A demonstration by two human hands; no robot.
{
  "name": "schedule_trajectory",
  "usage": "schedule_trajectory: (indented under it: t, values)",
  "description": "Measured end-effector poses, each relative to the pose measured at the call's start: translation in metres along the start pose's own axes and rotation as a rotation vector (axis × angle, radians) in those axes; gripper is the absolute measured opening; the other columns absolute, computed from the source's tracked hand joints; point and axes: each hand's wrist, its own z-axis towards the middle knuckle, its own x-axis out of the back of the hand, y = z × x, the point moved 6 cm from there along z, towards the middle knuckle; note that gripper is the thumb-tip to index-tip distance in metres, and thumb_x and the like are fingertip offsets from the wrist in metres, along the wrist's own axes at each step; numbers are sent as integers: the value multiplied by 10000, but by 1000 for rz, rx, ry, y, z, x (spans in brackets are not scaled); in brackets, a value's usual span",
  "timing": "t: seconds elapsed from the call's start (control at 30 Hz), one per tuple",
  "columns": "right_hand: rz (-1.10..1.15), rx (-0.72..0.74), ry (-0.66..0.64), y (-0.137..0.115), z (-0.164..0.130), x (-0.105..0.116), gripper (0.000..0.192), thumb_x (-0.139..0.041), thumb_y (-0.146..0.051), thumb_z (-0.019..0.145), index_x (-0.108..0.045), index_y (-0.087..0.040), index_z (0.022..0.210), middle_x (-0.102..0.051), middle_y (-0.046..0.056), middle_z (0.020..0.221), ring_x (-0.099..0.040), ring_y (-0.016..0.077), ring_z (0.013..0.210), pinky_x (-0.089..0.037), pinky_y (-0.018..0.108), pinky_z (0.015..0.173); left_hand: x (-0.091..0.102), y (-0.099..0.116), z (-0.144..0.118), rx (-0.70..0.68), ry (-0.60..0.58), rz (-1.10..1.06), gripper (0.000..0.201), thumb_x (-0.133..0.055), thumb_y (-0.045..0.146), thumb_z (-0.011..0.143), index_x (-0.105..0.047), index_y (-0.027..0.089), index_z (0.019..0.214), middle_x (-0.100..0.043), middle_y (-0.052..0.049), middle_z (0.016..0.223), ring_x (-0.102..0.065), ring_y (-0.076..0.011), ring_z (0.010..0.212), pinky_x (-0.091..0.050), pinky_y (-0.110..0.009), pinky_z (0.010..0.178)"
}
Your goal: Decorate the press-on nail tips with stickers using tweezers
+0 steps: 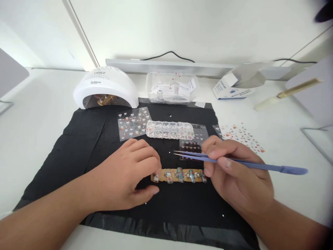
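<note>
My left hand (127,173) rests on the black mat (78,146), its fingertips touching the left end of a tan strip (179,175) that carries several decorated false nails. My right hand (239,173) holds blue tweezers (234,162) in a pinch, their tips pointing left just above the strip. The tweezer tips look close together, and I see nothing between them. Behind the strip lies a clear divided box of rhinestones (170,129).
A white nail lamp (105,88) stands at the back left. Sticker sheets (132,123) lie on the mat and another sticker sheet (241,135) to its right. A clear tub of packets (171,88), a white-blue carton (234,86) and a gold-tipped tool (288,92) sit behind.
</note>
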Motion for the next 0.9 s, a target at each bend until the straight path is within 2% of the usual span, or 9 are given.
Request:
schedule_trajectory:
  t: [0.2, 0.3, 0.4, 0.5, 0.67, 0.8, 0.9]
  values:
    - [19, 12, 5, -3, 0, 1, 126, -629, -267, 882, -752, -251, 863, -573, 3, 580, -525, 166, 596, -402, 310, 528, 6, -4, -3, 40, 51, -108, 297, -692, 272, 793, -498, 199, 1005, -603, -71, 1117, -519, -239, 1001, -385, -445, 916]
    - [28, 16, 2, -6, 0, 1, 128, -620, -261, 885, -747, -262, 881, -564, -4, 580, -507, 162, 567, -390, 317, 529, 10, -11, -3, 82, 118, -64, 227, -644, 270, 850, -506, 193, 1013, -604, -79, 1100, -519, -243, 998, -397, -456, 918]
    - [5, 39, 12, -8, -1, 3, 131, -616, -261, 895, -741, -269, 859, -541, -4, 530, -522, 187, 617, -416, 325, 566, 14, -17, -2, 133, 186, 13, 130, -586, 223, 895, -520, 191, 1002, -620, -78, 1067, -520, -247, 1004, -408, -452, 911]
    - [-30, 76, 92, -9, 0, 9, 134, -616, -253, 890, -736, -262, 831, -533, -13, 526, -535, 184, 614, -471, 349, 665, 17, -20, -1, 149, 196, 45, 109, -572, 194, 902, -536, 187, 1005, -626, -71, 1046, -526, -240, 997, -414, -440, 910]
    - [-19, 81, 290, -3, 5, 22, 166, -578, -196, 886, -724, -250, 826, -660, -8, 722, -580, 149, 613, -482, 362, 768, 19, -21, -1, 145, 198, 59, 75, -572, 191, 910, -567, 179, 985, -630, -64, 1038, -536, -223, 985, -428, -411, 910]
    - [10, 54, 415, 3, 7, 28, 199, -559, -166, 880, -723, -230, 787, -670, -20, 645, -606, 146, 639, -455, 337, 819, 24, -22, -2, 142, 246, 118, 94, -587, 198, 908, -597, 182, 1000, -625, -66, 1071, -536, -213, 985, -447, -382, 885]
    - [25, 5, 433, 8, 7, 28, 189, -570, -189, 872, -720, -221, 761, -672, -16, 605, -611, 154, 660, -443, 349, 885, 30, -24, -3, 129, 313, 151, 110, -590, 206, 910, -613, 175, 1013, -621, -71, 1090, -556, -213, 1003, -443, -389, 914]
